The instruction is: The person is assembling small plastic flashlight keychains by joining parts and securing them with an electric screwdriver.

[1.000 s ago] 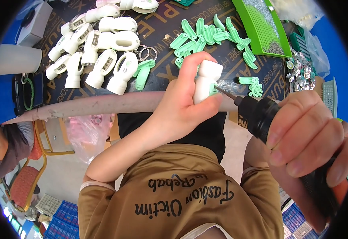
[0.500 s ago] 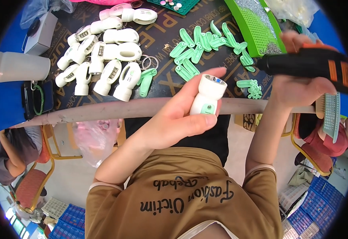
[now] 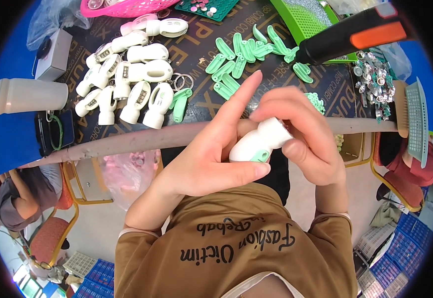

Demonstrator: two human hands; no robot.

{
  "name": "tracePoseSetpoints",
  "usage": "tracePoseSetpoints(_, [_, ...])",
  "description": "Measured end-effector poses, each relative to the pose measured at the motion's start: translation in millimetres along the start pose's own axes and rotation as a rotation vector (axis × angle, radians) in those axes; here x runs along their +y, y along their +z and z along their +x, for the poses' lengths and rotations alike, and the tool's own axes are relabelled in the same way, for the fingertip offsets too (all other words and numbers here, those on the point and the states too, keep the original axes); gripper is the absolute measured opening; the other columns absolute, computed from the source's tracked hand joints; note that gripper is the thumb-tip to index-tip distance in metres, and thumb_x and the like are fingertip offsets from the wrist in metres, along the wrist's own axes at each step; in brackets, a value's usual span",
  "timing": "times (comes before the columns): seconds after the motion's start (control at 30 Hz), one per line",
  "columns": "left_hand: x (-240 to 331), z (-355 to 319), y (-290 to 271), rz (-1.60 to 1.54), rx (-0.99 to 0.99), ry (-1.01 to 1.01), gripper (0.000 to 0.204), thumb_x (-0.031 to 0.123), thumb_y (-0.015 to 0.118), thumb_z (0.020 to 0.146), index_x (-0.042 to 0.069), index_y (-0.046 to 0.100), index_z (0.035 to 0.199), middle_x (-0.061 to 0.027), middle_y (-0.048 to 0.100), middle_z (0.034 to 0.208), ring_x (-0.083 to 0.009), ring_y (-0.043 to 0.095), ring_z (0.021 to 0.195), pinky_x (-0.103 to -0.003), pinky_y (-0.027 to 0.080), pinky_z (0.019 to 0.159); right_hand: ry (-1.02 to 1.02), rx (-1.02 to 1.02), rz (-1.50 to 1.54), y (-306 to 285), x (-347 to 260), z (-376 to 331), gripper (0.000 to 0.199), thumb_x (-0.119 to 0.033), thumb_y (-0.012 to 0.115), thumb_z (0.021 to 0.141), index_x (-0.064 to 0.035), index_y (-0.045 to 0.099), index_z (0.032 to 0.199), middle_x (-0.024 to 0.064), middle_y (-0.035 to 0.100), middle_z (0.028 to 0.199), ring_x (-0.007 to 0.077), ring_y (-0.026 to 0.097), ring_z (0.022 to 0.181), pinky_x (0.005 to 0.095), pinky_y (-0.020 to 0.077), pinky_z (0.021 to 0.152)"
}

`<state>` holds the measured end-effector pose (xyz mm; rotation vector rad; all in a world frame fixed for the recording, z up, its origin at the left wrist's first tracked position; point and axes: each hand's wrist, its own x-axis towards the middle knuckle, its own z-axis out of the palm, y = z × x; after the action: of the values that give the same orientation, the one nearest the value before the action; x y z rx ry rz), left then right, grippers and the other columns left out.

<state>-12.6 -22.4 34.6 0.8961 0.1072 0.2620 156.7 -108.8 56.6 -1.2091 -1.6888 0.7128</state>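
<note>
Over the near edge of the table, my left hand (image 3: 201, 166) holds a small white flashlight (image 3: 258, 141) with a mint-green switch piece on its side. The left thumb lies along the body beside that piece, and the index finger sticks up away from it. My right hand (image 3: 313, 139) closes around the wider head end, its thumb and fingers on the rim. Those fingers partly cover the head, and the lens is out of sight. A black and orange power screwdriver (image 3: 348, 37) is beyond the right hand with no hand on it, its tip beside some mint-green clips (image 3: 243, 52).
White keyring flashlights (image 3: 144, 72) are piled at the left, near a white cup (image 3: 30, 96) and a white box (image 3: 53, 54). Small metal parts (image 3: 375, 82) lie at the right by a brush (image 3: 401, 109). Behind are a green tray (image 3: 296, 25) and a pink basket (image 3: 127, 9).
My right hand has let go of the power screwdriver and come left onto the flashlight's head. The flashlight has tilted to the right in my left hand.
</note>
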Motion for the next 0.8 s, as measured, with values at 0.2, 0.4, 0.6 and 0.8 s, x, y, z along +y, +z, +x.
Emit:
tracePoseSetpoints(0.2, [5, -1, 8, 0.266, 0.044, -0.024, 0.098, -0.007, 0.060, 0.073, 0.013, -0.007, 0.142, -0.0111, 0.053, 0.110, -0.0075, 0.047, 0.081, -0.021, 0.041, 0.067, 0.105, 0.100, 0.272, 18, 9, -10, 0.026, -0.023, 0.049, 0.087, -0.0002, 0.051, 0.101, 0.0101, 0.048, 0.096, 0.0145, 0.054, 0.068, 0.0226, 0.0441, 0.056])
tracePoseSetpoints(0.4, [8, -2, 13, 0.936, 0.327, 0.177, 0.091, -0.003, 0.065, 0.070, 0.000, 0.006, 0.139, -0.0148, 0.059, 0.108, -0.0174, 0.059, 0.093, -0.026, 0.046, 0.075, -0.045, 0.110, 0.189, 19, 17, -8, 0.032, -0.023, 0.050, 0.089, 0.0008, 0.048, 0.110, 0.0089, 0.047, 0.101, 0.0175, 0.052, 0.089, 0.0273, 0.0430, 0.076])
tracePoseSetpoints(0.6, [-8, 4, -1, 1.500, 0.330, 0.562, 0.080, -0.006, 0.065, 0.064, -0.001, 0.024, 0.133, -0.0137, 0.056, 0.111, -0.0211, 0.054, 0.068, -0.027, 0.045, 0.060, 0.159, 0.295, 0.613, 30, 9, -13, 0.040, -0.020, 0.058, 0.085, 0.0030, 0.045, 0.115, 0.0082, 0.044, 0.107, 0.0180, 0.050, 0.096, 0.0299, 0.0410, 0.084])
tracePoseSetpoints(0.8, [1, 3, 5, 1.595, 0.347, 0.643, 0.094, -0.004, 0.070, 0.066, -0.004, 0.008, 0.136, -0.0087, 0.063, 0.091, -0.0171, 0.053, 0.064, -0.023, 0.042, 0.049, -0.015, 0.324, 0.253, 31, 19, -15, 0.038, -0.026, 0.055, 0.087, 0.0026, 0.047, 0.110, 0.0105, 0.045, 0.103, 0.0164, 0.049, 0.090, 0.0281, 0.0408, 0.079])
